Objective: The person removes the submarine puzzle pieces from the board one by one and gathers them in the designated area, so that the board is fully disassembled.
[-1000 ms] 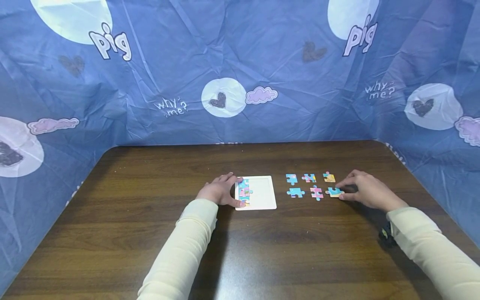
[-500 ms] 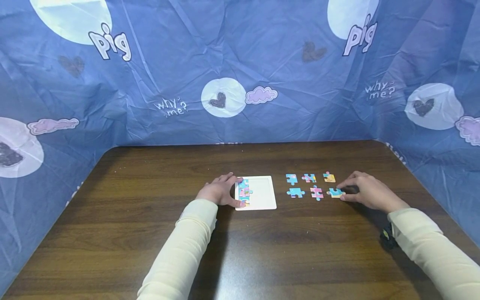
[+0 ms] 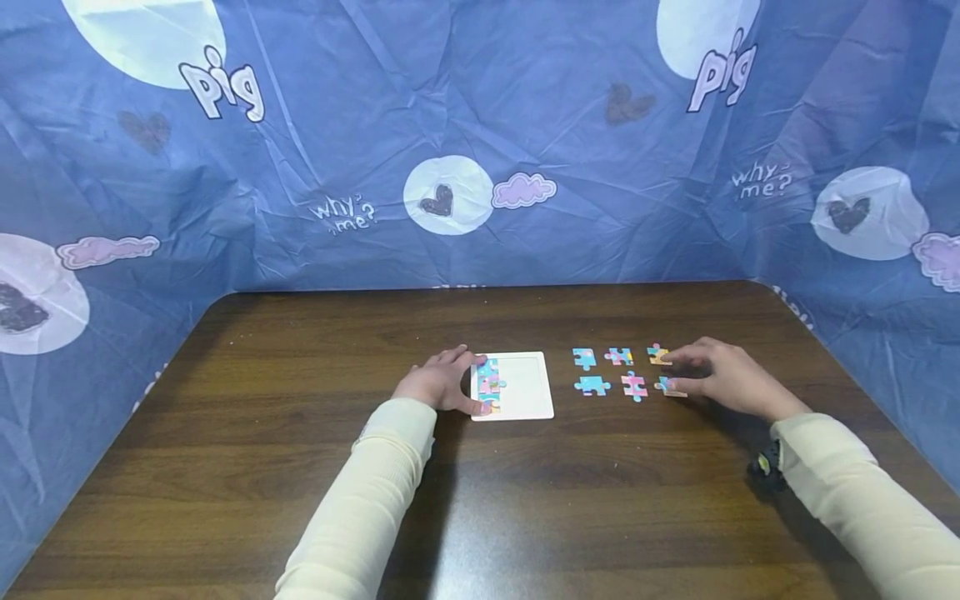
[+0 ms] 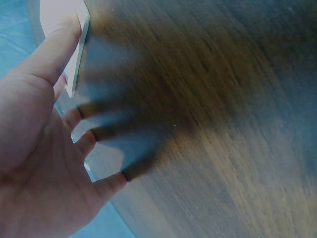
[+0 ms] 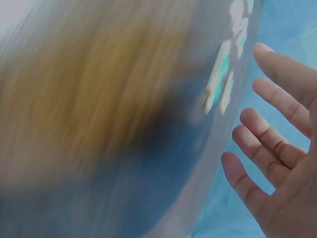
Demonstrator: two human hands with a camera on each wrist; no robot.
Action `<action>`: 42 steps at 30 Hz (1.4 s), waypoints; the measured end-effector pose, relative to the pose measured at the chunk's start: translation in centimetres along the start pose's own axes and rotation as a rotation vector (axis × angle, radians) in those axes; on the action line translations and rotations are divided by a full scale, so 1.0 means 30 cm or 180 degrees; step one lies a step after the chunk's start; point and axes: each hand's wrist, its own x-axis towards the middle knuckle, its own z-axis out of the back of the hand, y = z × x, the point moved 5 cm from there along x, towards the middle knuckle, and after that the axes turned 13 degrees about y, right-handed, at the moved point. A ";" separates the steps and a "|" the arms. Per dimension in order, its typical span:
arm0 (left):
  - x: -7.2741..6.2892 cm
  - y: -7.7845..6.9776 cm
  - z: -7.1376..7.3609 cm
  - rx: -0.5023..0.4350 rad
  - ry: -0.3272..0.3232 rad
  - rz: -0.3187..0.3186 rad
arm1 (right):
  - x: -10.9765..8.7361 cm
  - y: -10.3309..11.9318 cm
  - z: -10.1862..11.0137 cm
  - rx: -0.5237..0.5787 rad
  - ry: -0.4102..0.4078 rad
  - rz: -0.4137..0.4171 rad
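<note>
My left hand (image 3: 438, 383) rests on the left edge of a white puzzle tray (image 3: 528, 387), thumb at the near corner and a finger at the far one. In the left wrist view, the straight thumb lies across the tray (image 4: 52, 12). Joined puzzle pieces (image 3: 489, 379) fill the tray's left side. My right hand (image 3: 723, 375) hovers at the right end of the loose pieces, overlapping a yellow piece (image 3: 657, 353) and a blue-and-yellow piece (image 3: 661, 385). Seen from the right wrist, its fingers are spread and hold nothing, and the pieces (image 5: 218, 74) lie beyond them.
Two blue pieces (image 3: 592, 386) and two pink ones (image 3: 633, 386) lie in two rows between the tray and my right hand. Brown wood covers the table (image 3: 525, 500). A blue printed cloth (image 3: 450, 100) hangs behind it and at both sides.
The right fingers first shifted the blue-and-yellow piece slightly right, then let it go. That hand has since moved a little left over the end pieces. My left hand stays on the tray.
</note>
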 end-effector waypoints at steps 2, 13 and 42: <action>0.025 0.012 -0.006 0.0015 0.0021 0.0028 | 0.012 0.024 0.001 0.0118 -0.0013 -0.0002; 0.037 0.019 -0.010 -0.0012 -0.0036 -0.0022 | 0.091 0.164 -0.003 0.0370 -0.0020 0.0097; 0.086 0.044 -0.020 -0.0020 -0.0078 0.0003 | 0.319 0.451 -0.152 0.0829 0.0454 0.0203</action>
